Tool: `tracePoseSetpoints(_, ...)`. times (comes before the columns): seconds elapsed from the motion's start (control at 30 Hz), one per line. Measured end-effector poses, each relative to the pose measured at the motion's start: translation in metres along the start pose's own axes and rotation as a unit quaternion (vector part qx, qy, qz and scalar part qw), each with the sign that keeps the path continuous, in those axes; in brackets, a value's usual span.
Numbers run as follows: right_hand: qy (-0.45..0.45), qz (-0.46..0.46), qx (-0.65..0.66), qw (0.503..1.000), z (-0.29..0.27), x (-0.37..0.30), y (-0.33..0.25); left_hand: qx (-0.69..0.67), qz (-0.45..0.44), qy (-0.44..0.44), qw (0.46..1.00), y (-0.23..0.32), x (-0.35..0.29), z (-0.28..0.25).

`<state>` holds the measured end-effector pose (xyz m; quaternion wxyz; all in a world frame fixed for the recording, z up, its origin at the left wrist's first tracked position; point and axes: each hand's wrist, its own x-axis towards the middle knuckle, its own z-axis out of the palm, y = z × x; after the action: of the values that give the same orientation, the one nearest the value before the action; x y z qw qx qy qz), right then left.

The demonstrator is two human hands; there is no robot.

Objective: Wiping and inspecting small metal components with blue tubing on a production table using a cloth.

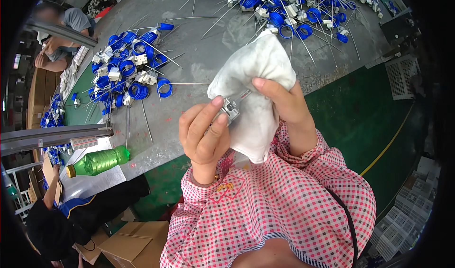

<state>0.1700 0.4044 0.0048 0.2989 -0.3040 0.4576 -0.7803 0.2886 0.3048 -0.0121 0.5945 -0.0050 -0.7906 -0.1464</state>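
Note:
Between the thumb and fingers of my left hand (204, 133) is a small metal-cased part (231, 109) with a short shaft. The shaft points toward a white cloth (256, 64), whose surface is creased and slightly stained. My right hand (286, 102) grips the cloth from the right, thumb pressed on top of it. The part lies against or just in front of the cloth; I cannot tell whether they touch. Left of my hands, on the grey table, is a pile of blue coiled tubes with white blocks and thin metal rods (128, 67).
A larger heap of similar blue coils (289, 7) covers the table's far side. A green bottle (99, 161) lies at the left near a metal rail (52, 134). Cardboard boxes (130, 242) stand below left. Two other people work at the left. White crates (403, 220) are stacked right.

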Motion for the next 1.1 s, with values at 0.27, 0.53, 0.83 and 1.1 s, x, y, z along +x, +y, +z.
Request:
tracePoseSetpoints(0.27,0.013,0.056,0.047,0.997,0.001,-0.001,-0.003,-0.003,-0.003,-0.031,1.0,0.001,-0.001,-0.003)
tracePoseSetpoints(0.53,-0.032,0.085,0.023,0.996,0.0,-0.003,-0.009,-0.002,-0.01,-0.029,1.0,0.002,0.0,-0.003)
tracePoseSetpoints(0.83,-0.015,0.109,0.055,0.992,0.003,-0.004,-0.009,-0.006,-0.019,-0.037,0.999,0.001,-0.001,-0.005)
tracePoseSetpoints(1.1,-0.023,0.073,0.093,0.993,-0.01,-0.007,0.007,0.009,-0.044,-0.031,0.998,-0.001,-0.003,-0.008)
